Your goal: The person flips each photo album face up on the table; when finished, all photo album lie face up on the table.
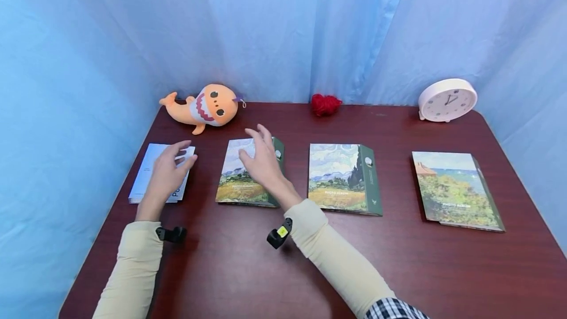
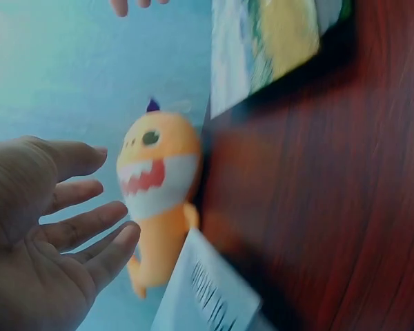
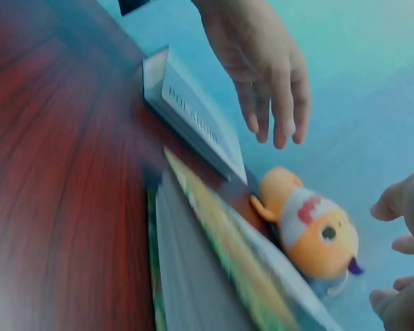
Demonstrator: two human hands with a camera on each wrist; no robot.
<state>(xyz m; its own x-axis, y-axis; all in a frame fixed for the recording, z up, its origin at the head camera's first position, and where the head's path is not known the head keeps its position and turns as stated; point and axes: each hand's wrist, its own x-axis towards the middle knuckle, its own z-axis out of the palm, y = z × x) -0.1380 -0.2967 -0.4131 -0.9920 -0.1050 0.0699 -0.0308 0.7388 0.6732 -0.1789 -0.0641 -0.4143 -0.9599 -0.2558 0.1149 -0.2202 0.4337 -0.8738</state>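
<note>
My left hand (image 1: 167, 174) hovers over a pale blue and white album (image 1: 148, 166) at the table's left end, its fingers loosely bent with nothing in them. Printed letters show on that album's spine (image 3: 190, 110) in the right wrist view. Above a photo album with a painted landscape cover (image 1: 236, 181) is my right hand (image 1: 262, 159), thumb and fingers spread apart and holding nothing. Just beyond both hands, an orange shark plush (image 1: 208, 107) lies at the back left; the left wrist view shows its toothy mouth (image 2: 143, 178) past my fingers.
A matching landscape album (image 1: 336, 178) lies right of my right hand, and another album with a seaside cover (image 1: 456, 188) farther right. A red yarn bundle (image 1: 325, 105) and a white round clock (image 1: 448, 101) stand along the back edge, before a blue curtain (image 1: 266, 28).
</note>
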